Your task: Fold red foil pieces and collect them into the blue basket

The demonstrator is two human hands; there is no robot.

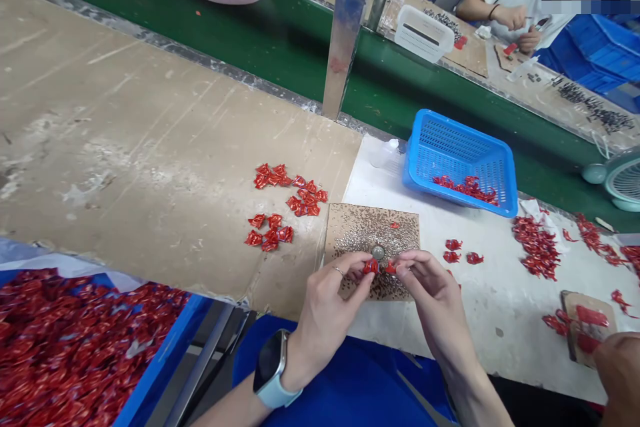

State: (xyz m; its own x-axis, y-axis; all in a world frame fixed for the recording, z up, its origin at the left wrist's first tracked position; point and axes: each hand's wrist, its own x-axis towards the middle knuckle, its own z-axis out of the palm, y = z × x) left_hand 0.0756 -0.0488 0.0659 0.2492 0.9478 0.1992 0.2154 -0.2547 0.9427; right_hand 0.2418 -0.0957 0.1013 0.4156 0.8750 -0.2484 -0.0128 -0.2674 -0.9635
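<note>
The left hand point(325, 307), with a smartwatch point(271, 367) worn on its wrist, and the right hand point(434, 297) are held close together over a speckled brown board point(400, 230). The left fingers point(350, 265) are pressed together, pinching a small red foil piece point(371, 267). A second red foil piece point(391, 268) is pinched by the right fingers point(407, 265). Both pieces are held just below a round grey disc point(378, 253), which is seen on the board. The board is laid on a white-covered table point(500, 320). A blue plastic basket point(460, 160) holding red pieces is placed beyond it, and a blue crate point(167, 347) heaped with red pieces is seen at near left. Another person's hand point(620, 380) is seen at near right.
</note>
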